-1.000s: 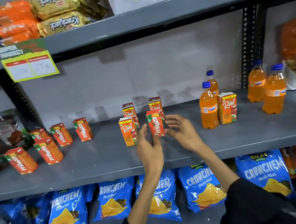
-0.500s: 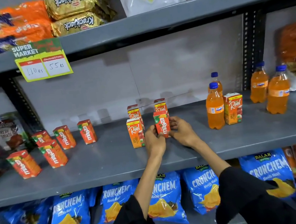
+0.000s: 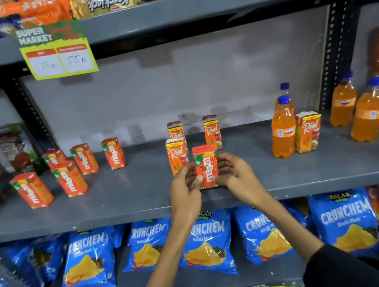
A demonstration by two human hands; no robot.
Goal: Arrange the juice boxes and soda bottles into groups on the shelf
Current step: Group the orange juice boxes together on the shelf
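Both hands on one red Maaza box (image 3: pixel 206 166), upright near the front of the grey shelf (image 3: pixel 123 200). I see the left hand (image 3: pixel 185 188) pinching its left edge, the right hand (image 3: pixel 236 175) closed on its right edge; the box is clamped between them. Just behind it: three Real boxes (image 3: pixel 176 153). Five more Maaza boxes (image 3: pixel 69 178) stand well apart to the left. To the right, two orange soda bottles (image 3: pixel 282 129) with a fourth Real box (image 3: pixel 307 131) just beside them; two further bottles (image 3: pixel 367 114) at the far right. Blue chip bags (image 3: pixel 346 220) fill the shelf below.
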